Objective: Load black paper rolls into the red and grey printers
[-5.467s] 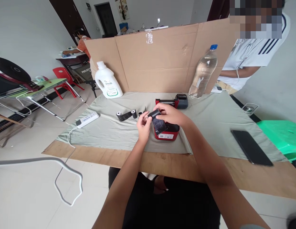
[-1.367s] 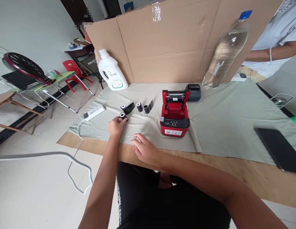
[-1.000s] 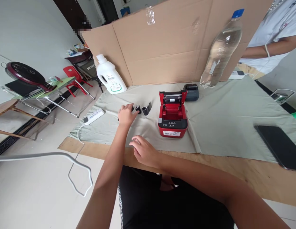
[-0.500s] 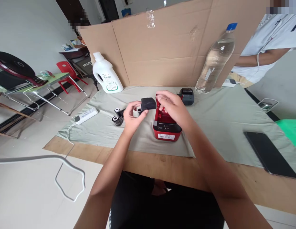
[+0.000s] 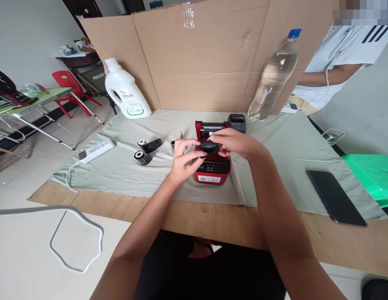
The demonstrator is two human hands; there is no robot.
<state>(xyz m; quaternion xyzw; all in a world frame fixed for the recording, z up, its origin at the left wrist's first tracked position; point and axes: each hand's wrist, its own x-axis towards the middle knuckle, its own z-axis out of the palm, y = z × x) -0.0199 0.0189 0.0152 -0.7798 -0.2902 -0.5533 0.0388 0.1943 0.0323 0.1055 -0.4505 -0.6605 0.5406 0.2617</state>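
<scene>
Both hands hold a small dark black roll (image 5: 209,147), which looks like film or ribbon, above the front of a red and black device (image 5: 212,178). My left hand (image 5: 185,160) grips its left end between thumb and fingers. On the right end, my right hand (image 5: 236,143) pinches it with the fingertips. The device resembles a small label printer, with its top raised at the back and a white label on its front. My fingers and the roll hide part of its inside.
Two black rolls with white cores (image 5: 143,158) lie left on the grey cloth; another is partly hidden behind my left hand. A white jug (image 5: 127,93) and a water bottle (image 5: 273,79) stand by the cardboard (image 5: 206,58). A phone (image 5: 336,198) lies right. Someone stands behind.
My right hand has left the device's raised part and now grips the black roll too. My left hand has brought the roll right, over the device. The view has shifted slightly.
</scene>
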